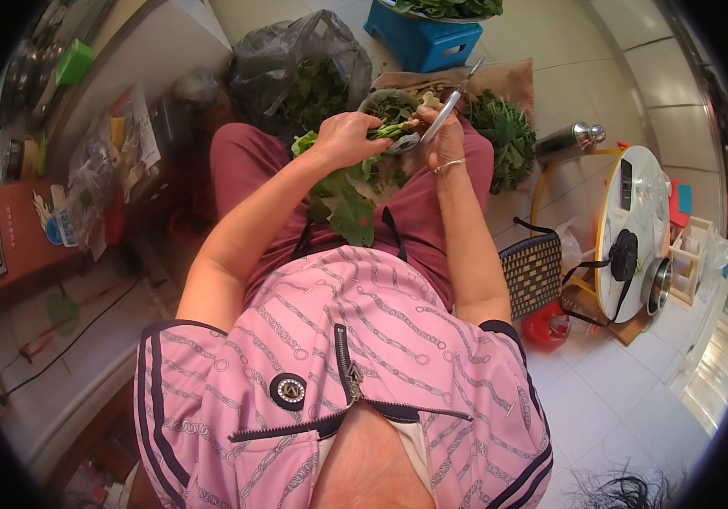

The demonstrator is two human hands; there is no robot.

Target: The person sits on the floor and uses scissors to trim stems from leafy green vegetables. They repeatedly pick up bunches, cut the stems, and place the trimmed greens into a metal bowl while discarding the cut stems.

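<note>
My left hand (352,139) is closed around the green stems (392,131) of a leafy vegetable. Its broad leaves (351,207) hang down between my knees. In my right hand (445,141) is a slim, pale knife-like tool (443,116), slanting up and away to the right; its exact kind is unclear. The right fingertips meet the pale root ends of the stems. Just beyond both hands, a round container (373,95) holds more greens and trimmings, partly hidden by my hands.
A grey plastic bag (262,54) of greens lies beyond my left knee. Loose greens (501,137) rest on a brown sheet (517,76) at right. Farther off stands a blue stool (415,38) bearing a plate of leaves. A woven bag (532,270) and round table (650,191) are at right.
</note>
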